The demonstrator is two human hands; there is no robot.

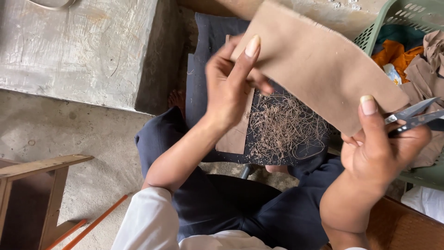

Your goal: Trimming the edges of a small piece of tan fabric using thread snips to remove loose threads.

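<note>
The left hand (230, 83) is reaching up from the lap with the forearm angled toward one o'clock, its thumb pressing on the near face of a tan fabric piece (319, 65) and the other fingers curling behind its left end, pinching it. The fabric is stretching between both hands, slanting from eleven o'clock down toward four o'clock above the lap. The right hand (384, 148) is rising at the fabric's four o'clock corner, thumb pinning that edge, while its closed fingers are also gripping small thread snips (414, 116) pointing toward two o'clock. The fingers behind the cloth are hidden, and the snips' handle is probably buried in the palm. Below the fabric, loose thread clippings (284, 127) are lying on a dark cloth (203, 88).
</note>
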